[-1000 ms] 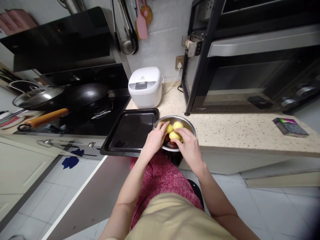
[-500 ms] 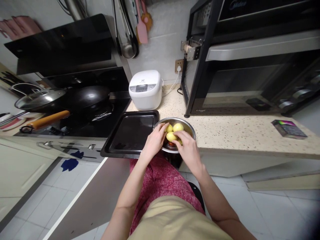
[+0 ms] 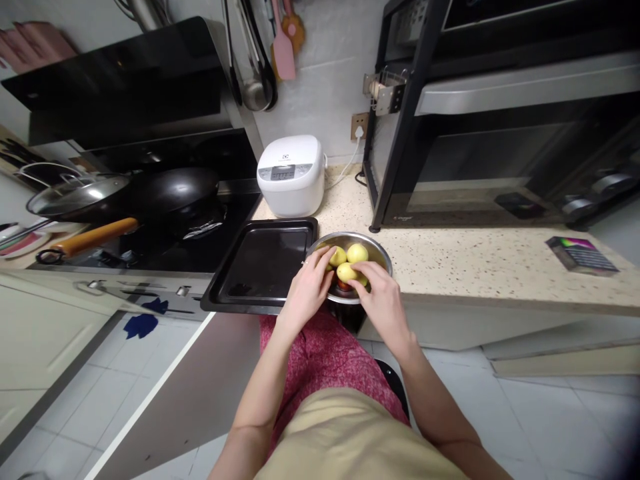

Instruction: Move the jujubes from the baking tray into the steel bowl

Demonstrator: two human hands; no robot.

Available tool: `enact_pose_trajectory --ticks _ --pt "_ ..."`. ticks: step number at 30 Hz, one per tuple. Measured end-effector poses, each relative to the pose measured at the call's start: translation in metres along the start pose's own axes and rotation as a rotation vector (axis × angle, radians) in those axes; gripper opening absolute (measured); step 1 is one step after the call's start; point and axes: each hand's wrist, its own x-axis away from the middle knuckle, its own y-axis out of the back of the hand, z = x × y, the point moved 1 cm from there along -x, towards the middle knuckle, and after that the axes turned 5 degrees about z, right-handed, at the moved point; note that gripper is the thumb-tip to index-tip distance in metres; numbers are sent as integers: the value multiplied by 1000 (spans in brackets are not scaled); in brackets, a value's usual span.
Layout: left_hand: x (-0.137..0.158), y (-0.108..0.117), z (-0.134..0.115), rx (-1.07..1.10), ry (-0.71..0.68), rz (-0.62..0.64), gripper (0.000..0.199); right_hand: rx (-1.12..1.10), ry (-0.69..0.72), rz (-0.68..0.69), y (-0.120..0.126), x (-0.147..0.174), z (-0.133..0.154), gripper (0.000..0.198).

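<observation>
A pale grey wall with faint joints rises behind a speckled cream counter, whose front edge runs off to the right. At the left, a black stove is set in under a slanted black hood, with off-white cabinets below. A grey panel with a white edge slants across the lower left. On the right a black rack frames an oven; a socket sits beside it. Pale square tiles cover the floor. The light is cool and soft, dimmer towards the upper right.
</observation>
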Motion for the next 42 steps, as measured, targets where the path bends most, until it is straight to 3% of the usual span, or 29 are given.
enact_pose_trajectory --ticks 17,25,42 --pt "14 -2 2 -22 20 -40 50 12 -5 -2 -1 -2 0 18" --pt "18 -9 0 -93 -190 31 47 -7 25 -24 -7 1 1 24" --pt "24 -20 -6 -113 -174 13 54 37 46 -103 13 24 -10 22"
